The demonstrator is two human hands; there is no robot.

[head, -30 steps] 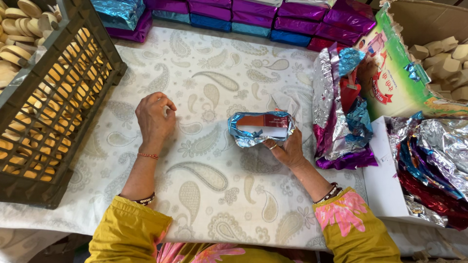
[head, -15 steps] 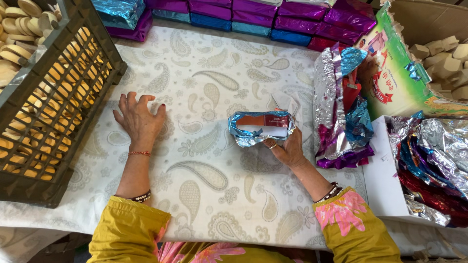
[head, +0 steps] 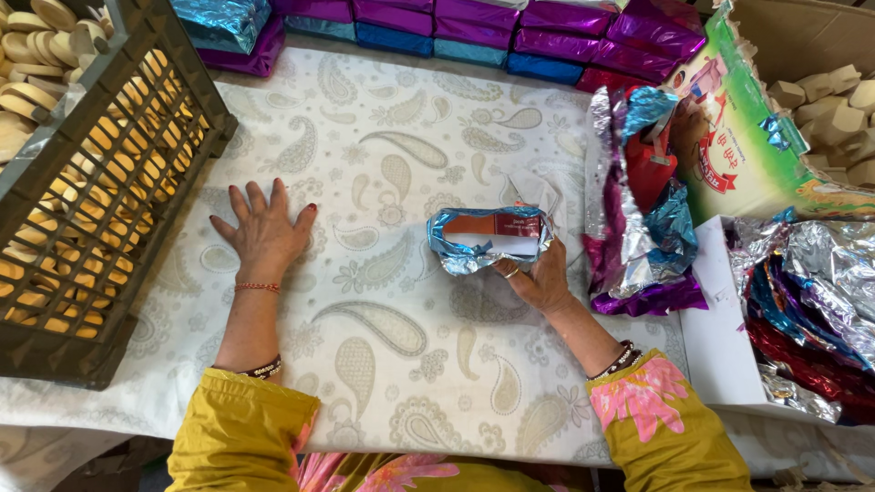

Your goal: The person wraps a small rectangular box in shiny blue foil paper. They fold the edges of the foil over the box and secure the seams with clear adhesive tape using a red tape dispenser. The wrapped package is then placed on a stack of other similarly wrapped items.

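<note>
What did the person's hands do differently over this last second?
The left hand slid left across the paisley cloth toward the dark plastic crate and spread flat, holding nothing. The right hand stayed on the small box half-wrapped in blue foil.

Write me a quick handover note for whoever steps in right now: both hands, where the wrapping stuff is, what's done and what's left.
Left hand: flat on the paisley cloth, fingers spread, holding nothing, beside the dark crate of pale oval pieces.
Right hand: steadying the small box, which sits in blue foil at mid table.
Spare foil sheets lie to the right; wrapped packets line the far edge.
Done: the box is set on its foil, edges partly raised.
Left: the foil is not yet closed over the top.
</note>
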